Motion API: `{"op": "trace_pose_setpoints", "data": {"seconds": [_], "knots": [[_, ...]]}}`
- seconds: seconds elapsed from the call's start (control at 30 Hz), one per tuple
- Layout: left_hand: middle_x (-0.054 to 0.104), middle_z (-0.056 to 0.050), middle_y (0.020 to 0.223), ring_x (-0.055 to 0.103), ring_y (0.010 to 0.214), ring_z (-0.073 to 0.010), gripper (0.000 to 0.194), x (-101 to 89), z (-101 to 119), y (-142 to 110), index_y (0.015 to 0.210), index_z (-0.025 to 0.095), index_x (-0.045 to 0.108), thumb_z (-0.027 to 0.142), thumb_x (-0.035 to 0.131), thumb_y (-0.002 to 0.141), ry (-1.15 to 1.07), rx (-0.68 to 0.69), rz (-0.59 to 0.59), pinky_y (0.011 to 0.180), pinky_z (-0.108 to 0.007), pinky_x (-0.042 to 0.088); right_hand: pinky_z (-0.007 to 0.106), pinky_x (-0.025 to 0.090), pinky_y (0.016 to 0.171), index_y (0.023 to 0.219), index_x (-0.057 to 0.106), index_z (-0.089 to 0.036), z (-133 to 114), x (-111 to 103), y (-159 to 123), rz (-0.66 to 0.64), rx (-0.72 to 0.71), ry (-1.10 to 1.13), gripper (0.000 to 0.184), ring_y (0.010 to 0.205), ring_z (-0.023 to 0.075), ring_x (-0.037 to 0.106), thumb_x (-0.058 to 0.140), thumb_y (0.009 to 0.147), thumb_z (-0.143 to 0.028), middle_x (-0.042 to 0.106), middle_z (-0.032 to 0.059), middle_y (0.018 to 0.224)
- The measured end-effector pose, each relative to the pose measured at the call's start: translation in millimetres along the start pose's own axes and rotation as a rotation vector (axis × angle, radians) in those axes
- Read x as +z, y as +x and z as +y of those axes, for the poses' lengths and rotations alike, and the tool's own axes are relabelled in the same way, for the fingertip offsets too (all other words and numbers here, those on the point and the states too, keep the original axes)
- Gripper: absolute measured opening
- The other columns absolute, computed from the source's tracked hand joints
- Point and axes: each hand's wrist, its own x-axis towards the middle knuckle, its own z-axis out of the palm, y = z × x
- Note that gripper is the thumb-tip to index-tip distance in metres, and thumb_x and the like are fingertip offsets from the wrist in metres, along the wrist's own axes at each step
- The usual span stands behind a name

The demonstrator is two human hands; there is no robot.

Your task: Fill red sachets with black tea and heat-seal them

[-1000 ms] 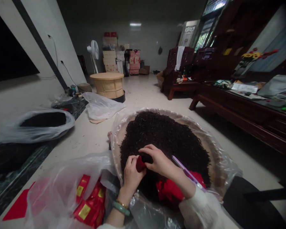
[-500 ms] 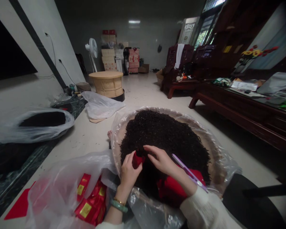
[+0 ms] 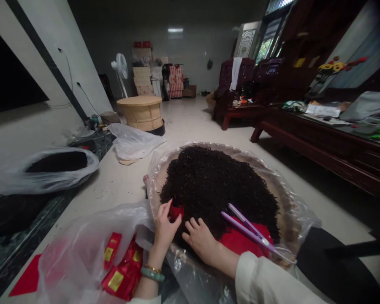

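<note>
My left hand (image 3: 165, 226) grips a small red packet (image 3: 177, 212), held upright between thumb and fingers over the near left of a heap of dark dried tea leaves (image 3: 218, 181). The leaves fill a round, plastic-lined basket (image 3: 158, 173). My right hand (image 3: 201, 242) rests low at the near edge of the heap, fingers bent and apart, touching the leaves. Just right of it, a purple hair straightener (image 3: 248, 228) lies with its jaws apart on red material (image 3: 240, 245); whether this is a stack of packets I cannot tell.
Left of the basket, a clear plastic bag (image 3: 72, 249) holds several red packets with gold labels (image 3: 116, 280). Another bag with dark contents (image 3: 60, 162) sits on the ledge. A black stool (image 3: 332, 261) stands at right, a wooden table (image 3: 319, 147) beyond. A woven drum-shaped stand (image 3: 142, 114) is behind.
My right hand has moved from the packet's mouth down to the leaves, uncovering the straightener. My left hand has shifted slightly left with the red packet.
</note>
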Motion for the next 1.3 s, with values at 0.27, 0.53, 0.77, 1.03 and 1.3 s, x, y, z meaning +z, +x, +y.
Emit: {"op": "trace_pose_setpoints", "data": {"seconds": [0.27,0.53,0.77,1.03,1.3], "knots": [[0.054,-0.007,0.113,0.061,0.099,-0.0206,0.051,4.0,0,-4,0.127,0.021,0.053,0.022,0.061,0.076,-0.03,-0.013,-0.035,0.075,-0.033,0.061,0.044,0.047,0.084,0.098,0.069,-0.019,1,-6,-7,0.037,0.041,0.025,0.021,0.106,0.0311,0.055,0.054,0.086,-0.011,0.064,0.0151,0.109],[0.053,-0.005,0.11,0.061,0.098,-0.0202,0.053,6.3,6,-6,0.128,0.025,0.051,0.02,0.061,0.076,0.006,0.025,-0.051,0.074,-0.033,0.061,0.025,0.047,0.076,0.091,0.067,-0.02,60,-35,-18,0.186,0.246,0.585,0.034,0.086,0.0176,0.062,0.057,0.068,0.003,0.064,0.0041,0.096],[0.052,-0.005,0.111,0.059,0.103,-0.0217,0.058,15.3,14,-6,0.13,0.025,0.049,0.014,0.06,0.074,0.1,0.115,-0.091,0.089,-0.038,0.055,0.029,0.048,0.08,0.087,0.069,-0.021,80,-71,-12,0.468,0.21,0.841,0.027,0.085,0.0176,0.064,0.063,0.067,-0.004,0.068,0.0015,0.088],[0.052,-0.006,0.109,0.061,0.1,-0.0225,0.056,16.0,13,-7,0.13,0.025,0.049,0.017,0.061,0.076,0.093,0.119,-0.094,0.085,-0.038,0.056,0.033,0.049,0.087,0.094,0.071,-0.021,64,-78,6,0.493,0.128,0.863,0.036,0.094,0.0191,0.065,0.063,0.065,-0.001,0.07,0.0047,0.099],[0.053,-0.007,0.107,0.061,0.099,-0.0233,0.055,17.9,14,-7,0.129,0.024,0.05,0.018,0.062,0.075,0.089,0.11,-0.08,0.085,-0.04,0.056,0.036,0.049,0.091,0.101,0.068,-0.02,62,-76,6,0.506,0.12,0.886,0.041,0.101,0.0206,0.063,0.064,0.064,-0.002,0.068,0.0064,0.105]]}}
